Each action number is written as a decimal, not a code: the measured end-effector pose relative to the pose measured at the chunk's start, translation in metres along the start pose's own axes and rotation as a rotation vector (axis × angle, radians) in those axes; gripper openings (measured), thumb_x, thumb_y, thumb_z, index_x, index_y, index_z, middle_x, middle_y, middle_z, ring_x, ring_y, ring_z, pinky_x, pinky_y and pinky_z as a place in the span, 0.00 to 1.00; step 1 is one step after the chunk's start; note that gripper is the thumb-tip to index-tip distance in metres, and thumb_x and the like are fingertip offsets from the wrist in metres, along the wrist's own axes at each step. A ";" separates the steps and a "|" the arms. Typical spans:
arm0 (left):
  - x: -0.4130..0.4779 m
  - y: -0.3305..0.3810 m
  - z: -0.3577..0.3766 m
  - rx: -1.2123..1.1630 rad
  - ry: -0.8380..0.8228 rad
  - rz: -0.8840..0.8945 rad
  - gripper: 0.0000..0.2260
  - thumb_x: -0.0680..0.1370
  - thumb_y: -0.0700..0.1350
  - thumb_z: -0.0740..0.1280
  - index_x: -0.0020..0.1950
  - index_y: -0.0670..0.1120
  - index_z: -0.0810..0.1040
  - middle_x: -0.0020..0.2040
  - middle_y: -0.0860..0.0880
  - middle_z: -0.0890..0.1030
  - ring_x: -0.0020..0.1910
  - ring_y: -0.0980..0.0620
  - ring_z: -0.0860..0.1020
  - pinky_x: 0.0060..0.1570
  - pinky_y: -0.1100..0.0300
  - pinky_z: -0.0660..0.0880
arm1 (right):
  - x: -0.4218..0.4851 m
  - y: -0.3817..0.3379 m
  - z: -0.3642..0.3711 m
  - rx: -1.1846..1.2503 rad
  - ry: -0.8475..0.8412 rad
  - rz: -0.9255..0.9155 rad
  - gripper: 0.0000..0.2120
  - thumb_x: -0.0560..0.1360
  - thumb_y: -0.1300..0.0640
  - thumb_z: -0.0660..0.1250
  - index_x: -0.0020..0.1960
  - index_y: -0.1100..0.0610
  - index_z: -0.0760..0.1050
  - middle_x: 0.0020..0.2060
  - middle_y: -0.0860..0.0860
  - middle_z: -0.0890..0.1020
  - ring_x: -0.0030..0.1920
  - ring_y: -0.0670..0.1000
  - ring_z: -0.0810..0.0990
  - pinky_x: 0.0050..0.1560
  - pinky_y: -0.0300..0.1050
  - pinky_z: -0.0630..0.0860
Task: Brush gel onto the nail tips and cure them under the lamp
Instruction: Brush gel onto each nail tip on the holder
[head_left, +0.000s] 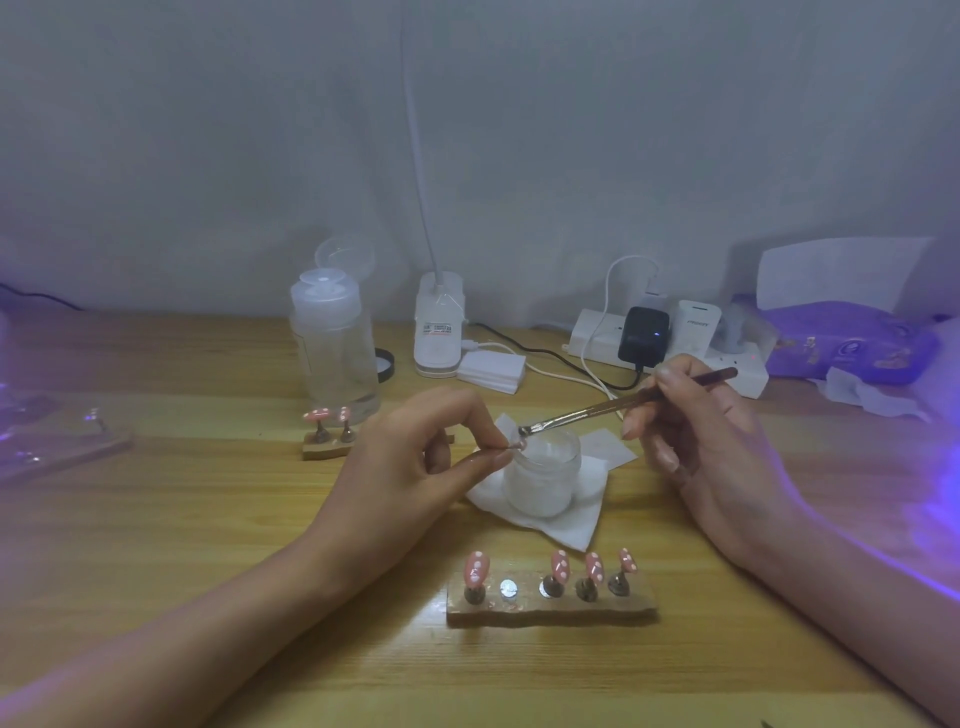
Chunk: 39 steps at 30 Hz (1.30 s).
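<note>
My left hand (415, 462) pinches a small pink nail tip (517, 443) between thumb and forefinger, just above the rim of a small glass jar (543, 478). My right hand (701, 421) holds a thin brush (618, 402) like a pen, and its bristles touch the nail tip. Near the front, a wooden holder (550, 608) carries several pink dotted nail tips on stands, with one bare silver spot (509, 588). A second small holder (327, 447) with two pink tips sits behind my left hand. Purple light glows in from the right edge; the lamp itself is out of view.
The jar stands on a white wipe (566, 519). At the back are a clear pump bottle (335, 348), a white desk-lamp base (439, 327), a stack of white pads (491, 369), a power strip with chargers (670, 343), and a purple tissue pack (847, 338). A clear tray (52, 441) lies far left.
</note>
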<state>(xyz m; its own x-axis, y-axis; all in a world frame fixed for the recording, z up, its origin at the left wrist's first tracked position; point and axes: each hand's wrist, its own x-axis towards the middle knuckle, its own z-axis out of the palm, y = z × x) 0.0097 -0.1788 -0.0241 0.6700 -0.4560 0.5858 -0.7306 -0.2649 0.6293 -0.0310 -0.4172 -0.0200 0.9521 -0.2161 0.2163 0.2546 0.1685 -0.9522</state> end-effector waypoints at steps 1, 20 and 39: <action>0.000 0.000 0.000 0.001 0.002 0.005 0.04 0.74 0.44 0.75 0.42 0.47 0.80 0.35 0.65 0.75 0.28 0.53 0.66 0.31 0.70 0.63 | 0.000 0.000 0.001 -0.017 -0.013 0.001 0.08 0.75 0.48 0.64 0.39 0.50 0.73 0.31 0.55 0.82 0.22 0.46 0.66 0.26 0.41 0.55; 0.000 -0.001 -0.001 -0.013 -0.005 -0.002 0.03 0.73 0.45 0.74 0.42 0.48 0.81 0.33 0.65 0.75 0.27 0.54 0.66 0.31 0.71 0.64 | -0.001 -0.001 0.001 -0.039 0.044 0.023 0.11 0.79 0.53 0.62 0.38 0.51 0.73 0.30 0.55 0.81 0.22 0.46 0.66 0.24 0.39 0.56; 0.000 -0.002 0.001 -0.035 -0.015 -0.030 0.04 0.73 0.46 0.74 0.42 0.49 0.81 0.33 0.67 0.76 0.27 0.59 0.66 0.31 0.72 0.63 | 0.000 -0.001 -0.002 0.007 0.052 -0.015 0.14 0.80 0.53 0.61 0.36 0.47 0.76 0.30 0.55 0.82 0.22 0.46 0.66 0.24 0.38 0.58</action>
<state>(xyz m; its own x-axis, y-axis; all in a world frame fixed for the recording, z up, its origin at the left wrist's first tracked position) 0.0108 -0.1795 -0.0258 0.6893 -0.4609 0.5590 -0.7051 -0.2492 0.6639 -0.0318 -0.4188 -0.0198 0.9380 -0.2687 0.2189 0.2703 0.1716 -0.9474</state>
